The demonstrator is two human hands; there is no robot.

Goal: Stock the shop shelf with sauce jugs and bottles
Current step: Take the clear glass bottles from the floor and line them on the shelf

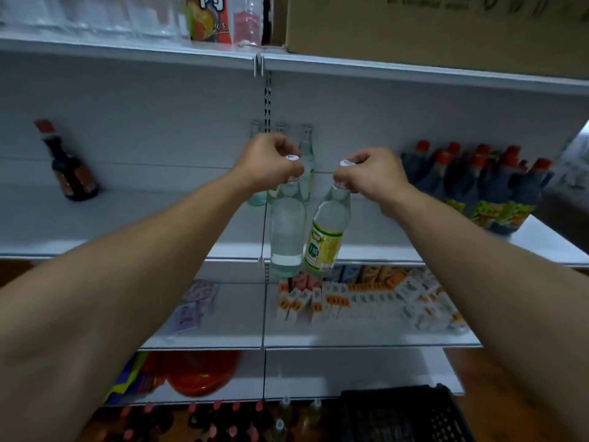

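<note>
The plain bottle (287, 231) and the yellow-labelled bottle (326, 237) are gripped by their necks alone in the left hand (267, 161) and right hand (371, 173), in the air before the middle shelf (127, 218), so they could be knocked together, or into the standing bottles (306, 167) behind, and dropped.

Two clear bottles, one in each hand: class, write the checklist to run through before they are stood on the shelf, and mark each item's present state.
1. Left hand grips the left bottle by the neck: ok.
2. Right hand grips the right bottle by the neck: ok.
3. White caps on both: ok; whether tight: cannot tell.
4. Both hang upright: not ok, the right bottle tilts.
5. Bare shelf beside the standing bottles at the back: ok.
6. The two held bottles apart at their bases: cannot tell.
</note>
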